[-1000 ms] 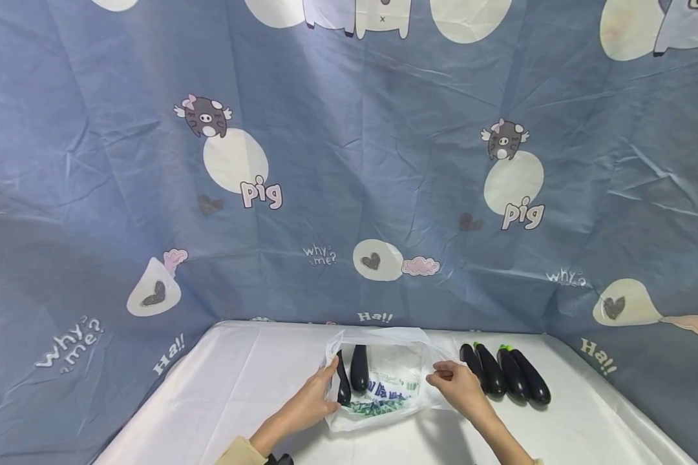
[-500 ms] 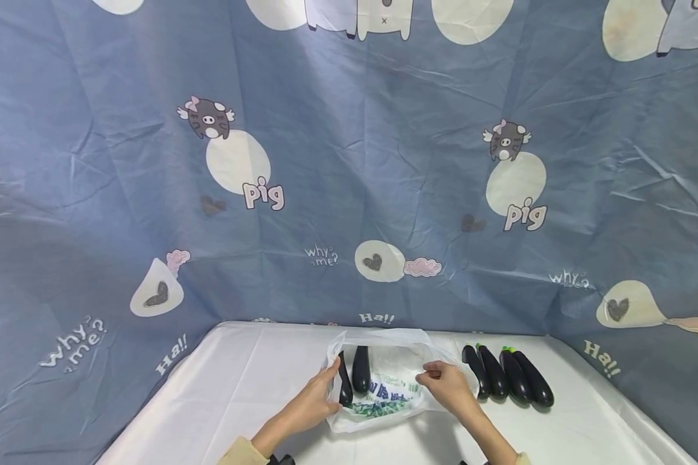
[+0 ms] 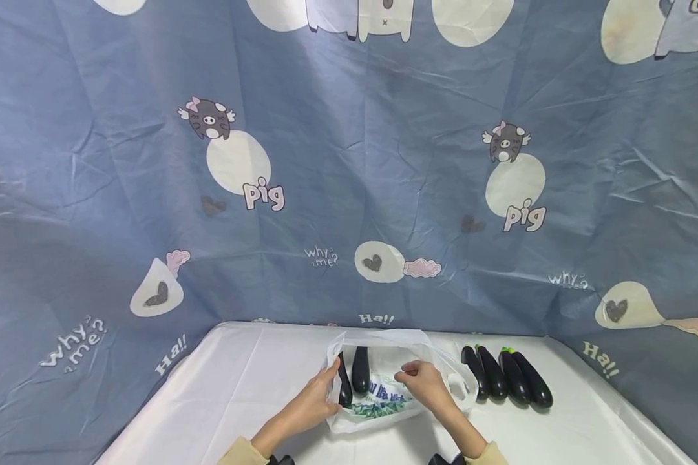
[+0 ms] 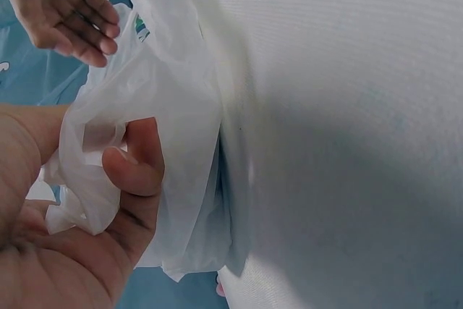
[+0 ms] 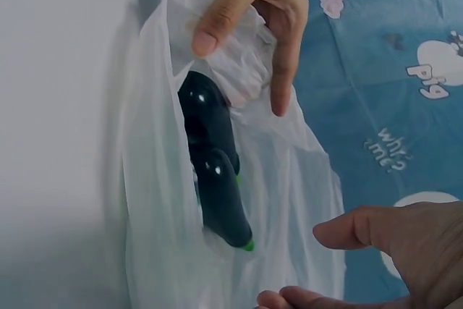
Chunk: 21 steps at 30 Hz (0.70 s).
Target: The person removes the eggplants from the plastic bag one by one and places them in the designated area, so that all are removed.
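A white plastic bag (image 3: 378, 423) with blue and green print stands with its mouth open on the table. Two dark eggplants (image 3: 360, 369) lie inside it, along its left side; their green stem ends show in the right wrist view. My left hand (image 3: 311, 400) grips the bag's left rim, and the left wrist view shows the plastic between thumb and curled fingers (image 4: 137, 179). Over the bag's mouth, toward its right side, hovers my right hand (image 3: 427, 384). Nothing is held in it, and in the right wrist view its thumb (image 5: 347, 228) stands apart from the fingers.
Several more eggplants (image 3: 514, 378) lie side by side to the right of the bag, green stems pointing to the back. White cloth covers the table (image 3: 256, 368). Behind it hangs a blue curtain (image 3: 326, 194) with printed pigs.
My right hand has moved left, from the bag's right edge to over its mouth. The bag's right handle now shows spread out beside it. My left hand has kept its place on the rim.
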Each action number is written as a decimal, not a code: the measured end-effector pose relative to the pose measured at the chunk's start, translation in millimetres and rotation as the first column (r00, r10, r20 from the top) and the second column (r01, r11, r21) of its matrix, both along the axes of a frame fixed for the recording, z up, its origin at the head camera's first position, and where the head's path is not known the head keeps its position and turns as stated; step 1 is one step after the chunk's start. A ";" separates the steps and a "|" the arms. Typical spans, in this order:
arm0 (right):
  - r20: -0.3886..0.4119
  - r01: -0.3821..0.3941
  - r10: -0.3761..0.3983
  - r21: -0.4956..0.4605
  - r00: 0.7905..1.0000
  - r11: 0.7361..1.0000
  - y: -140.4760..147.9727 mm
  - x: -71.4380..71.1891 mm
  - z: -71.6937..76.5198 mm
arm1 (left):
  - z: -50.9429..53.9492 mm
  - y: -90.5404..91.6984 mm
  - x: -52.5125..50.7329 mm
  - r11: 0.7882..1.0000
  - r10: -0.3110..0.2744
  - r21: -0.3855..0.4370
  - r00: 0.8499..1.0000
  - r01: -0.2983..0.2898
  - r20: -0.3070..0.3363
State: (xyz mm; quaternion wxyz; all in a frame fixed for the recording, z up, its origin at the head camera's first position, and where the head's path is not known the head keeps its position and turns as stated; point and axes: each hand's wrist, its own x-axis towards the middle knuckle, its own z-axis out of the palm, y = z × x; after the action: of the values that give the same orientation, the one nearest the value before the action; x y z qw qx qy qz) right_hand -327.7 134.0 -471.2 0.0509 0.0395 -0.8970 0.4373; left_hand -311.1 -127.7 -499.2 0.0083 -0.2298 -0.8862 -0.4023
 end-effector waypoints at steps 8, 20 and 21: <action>-0.003 0.001 -0.001 -0.010 1.000 1.000 -17.4 -7.5 -6.6 | -0.4 0.4 1.2 1.000 0.002 -0.006 1.000 -0.002 -0.030; -0.021 -0.003 0.003 -0.006 1.000 1.000 -39.9 -18.7 -17.4 | -1.6 -0.6 -0.3 1.000 0.008 -0.020 1.000 -0.008 -0.021; -0.020 -0.001 0.001 -0.004 1.000 1.000 -41.9 -19.6 -18.4 | -1.2 -0.8 -0.2 1.000 0.009 -0.022 1.000 -0.010 -0.020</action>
State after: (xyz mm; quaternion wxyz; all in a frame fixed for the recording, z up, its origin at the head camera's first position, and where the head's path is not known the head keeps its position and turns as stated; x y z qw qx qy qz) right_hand -347.3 92.0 -489.7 0.0596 0.0442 -0.8955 0.4387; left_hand -311.3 -128.5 -500.4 0.0166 -0.2298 -0.8915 -0.3900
